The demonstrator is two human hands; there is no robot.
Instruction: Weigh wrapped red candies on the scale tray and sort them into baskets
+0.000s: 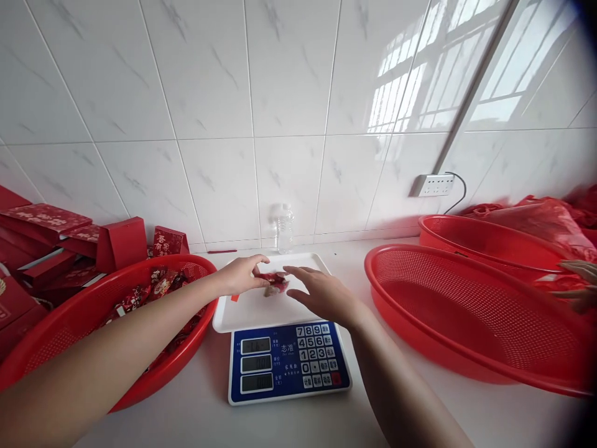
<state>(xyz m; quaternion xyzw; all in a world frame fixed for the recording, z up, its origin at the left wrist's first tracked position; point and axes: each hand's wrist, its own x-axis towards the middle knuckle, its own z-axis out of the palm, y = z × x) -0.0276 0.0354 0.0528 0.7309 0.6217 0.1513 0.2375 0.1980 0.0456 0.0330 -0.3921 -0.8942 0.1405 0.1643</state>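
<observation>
A small red and clear packet (276,283) is over the white pan (247,318) of a blue digital scale (289,361). My left hand (243,275) reaches in from the left, thumb and fingers closed at the packet's left end. On the packet's right side my right hand (319,291) has its fingers spread, and nothing shows between them. A small red piece (235,297) lies on the pan below my left hand. The scale's displays are lit too faintly to read surely.
At left, a red basket (205,264) holds red packets, with red boxes (122,244) behind. Red baskets (448,311) stand at right, near another person's hand (578,283). A clear bottle (285,230) stands behind the scale; a power strip (433,185) is on the wall.
</observation>
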